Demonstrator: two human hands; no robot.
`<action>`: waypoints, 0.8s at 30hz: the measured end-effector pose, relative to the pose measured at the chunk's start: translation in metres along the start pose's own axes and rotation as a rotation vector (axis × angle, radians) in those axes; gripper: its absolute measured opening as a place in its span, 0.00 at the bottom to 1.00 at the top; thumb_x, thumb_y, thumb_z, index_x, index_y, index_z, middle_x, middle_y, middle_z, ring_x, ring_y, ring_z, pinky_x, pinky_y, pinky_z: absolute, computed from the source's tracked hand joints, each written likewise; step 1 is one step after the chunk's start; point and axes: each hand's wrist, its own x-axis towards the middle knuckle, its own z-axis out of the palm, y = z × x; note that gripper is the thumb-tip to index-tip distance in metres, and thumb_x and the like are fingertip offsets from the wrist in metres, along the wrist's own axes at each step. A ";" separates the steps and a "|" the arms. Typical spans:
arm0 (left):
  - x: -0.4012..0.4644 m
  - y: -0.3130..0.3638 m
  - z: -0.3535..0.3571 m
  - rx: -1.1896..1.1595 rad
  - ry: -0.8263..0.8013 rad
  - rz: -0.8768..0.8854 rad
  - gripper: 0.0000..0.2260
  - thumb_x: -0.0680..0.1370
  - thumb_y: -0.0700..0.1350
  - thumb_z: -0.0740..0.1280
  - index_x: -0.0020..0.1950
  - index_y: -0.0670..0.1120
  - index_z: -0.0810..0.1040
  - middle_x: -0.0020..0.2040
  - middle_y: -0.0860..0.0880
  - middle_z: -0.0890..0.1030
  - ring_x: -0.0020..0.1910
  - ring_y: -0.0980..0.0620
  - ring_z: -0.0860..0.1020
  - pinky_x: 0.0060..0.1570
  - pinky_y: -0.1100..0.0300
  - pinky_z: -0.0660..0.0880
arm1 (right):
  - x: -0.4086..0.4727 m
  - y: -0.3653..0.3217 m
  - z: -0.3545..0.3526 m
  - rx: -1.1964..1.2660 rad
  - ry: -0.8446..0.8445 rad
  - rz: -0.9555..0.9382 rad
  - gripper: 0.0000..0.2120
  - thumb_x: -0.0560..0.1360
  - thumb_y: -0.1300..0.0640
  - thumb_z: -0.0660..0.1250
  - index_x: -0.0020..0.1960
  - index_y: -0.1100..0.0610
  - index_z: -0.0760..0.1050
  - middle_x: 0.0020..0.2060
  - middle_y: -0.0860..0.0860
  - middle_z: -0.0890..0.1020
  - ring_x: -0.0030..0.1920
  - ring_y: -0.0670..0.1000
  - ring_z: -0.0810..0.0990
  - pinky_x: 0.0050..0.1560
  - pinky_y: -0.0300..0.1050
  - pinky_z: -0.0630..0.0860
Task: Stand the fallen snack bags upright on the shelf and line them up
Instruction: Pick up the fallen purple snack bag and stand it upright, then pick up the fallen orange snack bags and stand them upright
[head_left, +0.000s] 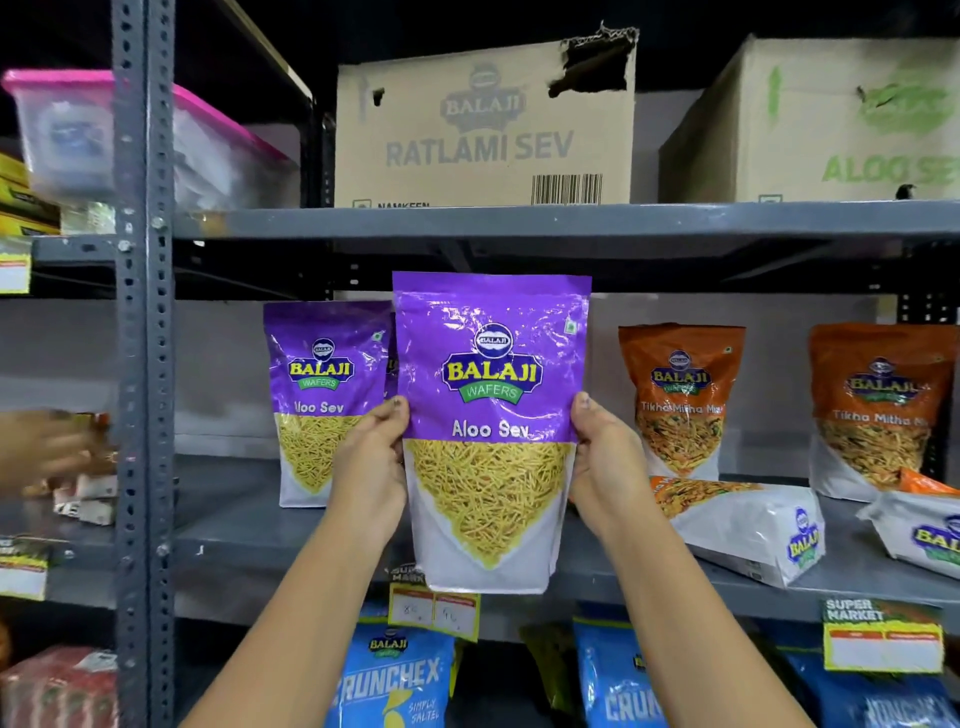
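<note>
Nearest the camera, two bare forearms reach up from the bottom of the view. The left hand (371, 467) and the right hand (605, 462) clasp a purple Aloo Sev bag (491, 431) by its two side edges, thumbs on the printed front, the remaining fingers hidden behind it. The bag is held upright – long axis vertical, sealed top edge up, label facing the camera – in front of the near edge of the grey middle shelf (311, 530); its bottom hangs lower than that edge and overlaps a price tag (434, 613) clipped there.

Below the shelf edge, blue Crunchex bags (395, 680) fill the lower level.

Farther in, on the middle shelf, a second purple Aloo Sev bag (324, 400) stands upright to the left, partly overlapped by the held one. To the right, two orange Tikha Mitha Mix bags (680, 400) stand upright near the back – and in front of them two fallen bags (737, 525) lie flat, long axes running along the shelf.

Farthest, on the top shelf, sit a Ratlami Sev carton (483, 124) and, to its right, an Aloo Sev carton (831, 124).
</note>
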 end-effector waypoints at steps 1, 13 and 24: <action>-0.002 0.003 -0.001 0.010 0.024 0.010 0.08 0.79 0.35 0.63 0.42 0.45 0.76 0.32 0.49 0.84 0.28 0.57 0.82 0.32 0.64 0.80 | 0.001 0.002 0.002 -0.009 0.000 0.006 0.19 0.83 0.61 0.61 0.70 0.70 0.72 0.65 0.69 0.79 0.69 0.70 0.75 0.69 0.69 0.70; -0.012 0.003 -0.022 0.114 0.280 0.056 0.07 0.79 0.36 0.64 0.56 0.39 0.78 0.59 0.35 0.79 0.58 0.42 0.77 0.69 0.43 0.69 | 0.019 0.052 0.012 -0.156 0.048 0.086 0.10 0.82 0.60 0.64 0.52 0.63 0.82 0.49 0.60 0.87 0.46 0.57 0.87 0.56 0.59 0.82; -0.021 0.025 -0.045 0.482 0.568 0.432 0.16 0.80 0.42 0.63 0.67 0.39 0.71 0.63 0.41 0.78 0.60 0.44 0.78 0.60 0.55 0.73 | 0.017 0.055 0.058 -0.656 -0.134 0.087 0.18 0.83 0.47 0.60 0.50 0.60 0.80 0.48 0.58 0.84 0.44 0.56 0.82 0.45 0.49 0.76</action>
